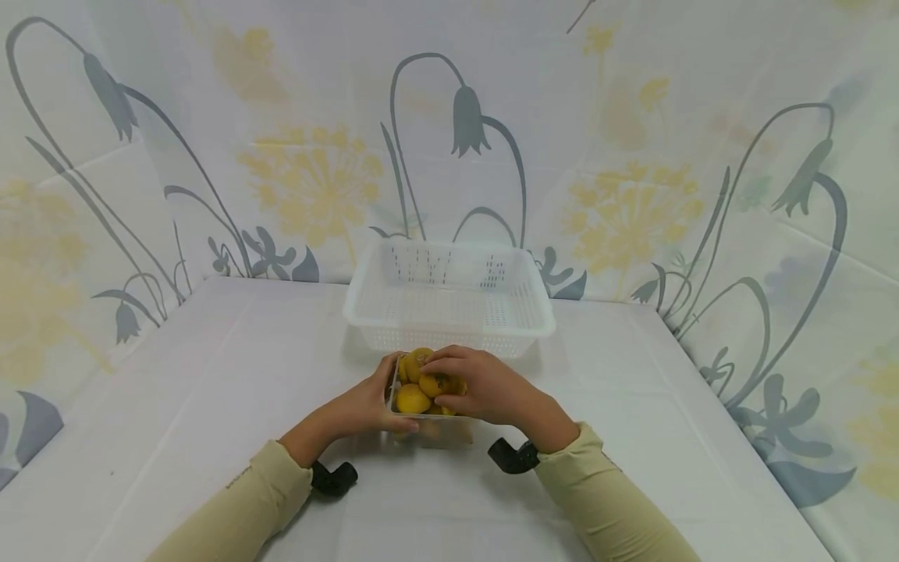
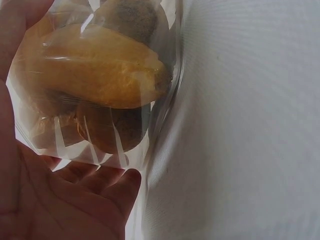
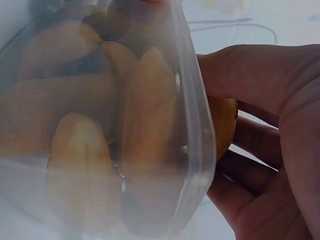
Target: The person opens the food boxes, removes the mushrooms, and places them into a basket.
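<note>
Left hand [image 1: 368, 402] grips a clear container [image 3: 201, 172] of yellow fruit [image 1: 413, 399]; right hand [image 1: 485, 386] grasps one piece [image 1: 431, 384]
Container lies at left hand's 3 o'clock, grasped piece at right hand's 9; only the head view shows the white basket [image 1: 449, 318], at 12 o'clock

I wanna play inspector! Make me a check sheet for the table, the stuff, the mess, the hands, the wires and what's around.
Surface: white-covered table.
Job's things: clear container with yellow fruits inside; white basket with holes stands behind it.
Clutter: nothing seen.
Hands: left hand grips the container's left side; right hand holds one fruit at the container's top. A black curved piece shows at each wrist.
Cables: nothing seen.
Surroundings: pale cloth backdrop with grey and yellow flowers.
</note>
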The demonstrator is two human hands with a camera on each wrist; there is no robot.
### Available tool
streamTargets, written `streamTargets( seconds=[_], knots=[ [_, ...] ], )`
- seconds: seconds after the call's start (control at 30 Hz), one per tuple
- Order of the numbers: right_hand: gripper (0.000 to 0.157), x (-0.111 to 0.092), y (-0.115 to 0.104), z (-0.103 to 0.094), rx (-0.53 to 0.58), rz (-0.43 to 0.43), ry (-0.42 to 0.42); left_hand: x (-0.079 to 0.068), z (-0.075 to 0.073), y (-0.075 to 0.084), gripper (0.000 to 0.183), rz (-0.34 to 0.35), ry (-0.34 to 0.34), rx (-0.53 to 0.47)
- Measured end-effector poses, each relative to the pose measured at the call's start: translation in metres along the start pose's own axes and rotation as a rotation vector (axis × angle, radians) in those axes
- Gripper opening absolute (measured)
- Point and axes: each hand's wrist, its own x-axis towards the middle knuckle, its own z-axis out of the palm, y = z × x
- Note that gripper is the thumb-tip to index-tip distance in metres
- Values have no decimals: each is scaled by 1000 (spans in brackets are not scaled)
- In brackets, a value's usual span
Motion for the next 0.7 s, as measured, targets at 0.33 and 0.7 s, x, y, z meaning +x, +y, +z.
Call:
streamTargets(
  seconds=[0.33, 0.7],
  knots=[
    [38, 0, -1, -1, -19, -17, 12, 1, 1, -2, 108, 14, 0, -15],
    [38, -1, -2, -3, -35, -49, 45, 0, 0, -2, 107, 28, 1, -9]
  ],
)
